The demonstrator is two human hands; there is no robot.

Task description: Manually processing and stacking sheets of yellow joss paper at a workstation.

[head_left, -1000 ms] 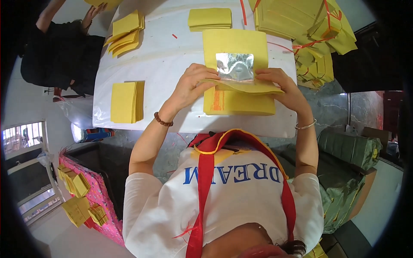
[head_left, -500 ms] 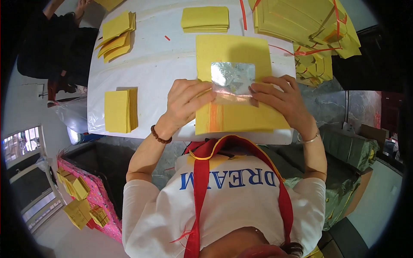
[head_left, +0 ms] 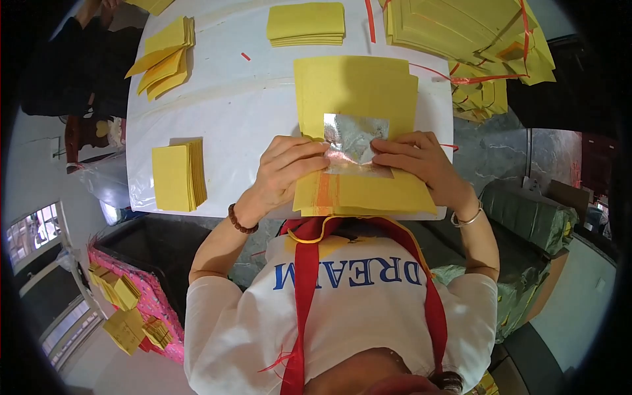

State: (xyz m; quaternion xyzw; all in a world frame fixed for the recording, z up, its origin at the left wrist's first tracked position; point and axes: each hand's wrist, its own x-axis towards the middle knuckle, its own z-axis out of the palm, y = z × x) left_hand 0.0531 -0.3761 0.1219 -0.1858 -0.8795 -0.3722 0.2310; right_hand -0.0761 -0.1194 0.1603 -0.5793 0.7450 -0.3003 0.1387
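A stack of yellow paper sheets (head_left: 355, 85) lies in front of me, slightly fanned at the far right corner. The top sheet bears a shiny silver foil square (head_left: 357, 131) and orange streaks near its lower left. My left hand (head_left: 286, 168) pinches the top sheet at the foil's left edge, thumb hidden beneath the fingers. My right hand (head_left: 424, 164) grips it at the foil's right edge, fingertips on the foil. Between the hands the foil bows and its near part reflects pinkish light. Whether one or more sheets are held I cannot tell.
On the white-covered table (head_left: 243, 131) stand folded yellow paper bundles at left (head_left: 179, 174), far left (head_left: 164, 59) and far middle (head_left: 306, 25). A large yellow paper pile (head_left: 454, 29) with red ties is at far right. Another person's dark clothing (head_left: 79, 72) shows at upper left.
Both hands have moved slightly nearer to me, with the foil square between them. The foil is more bent now. The whole view has shifted a little.
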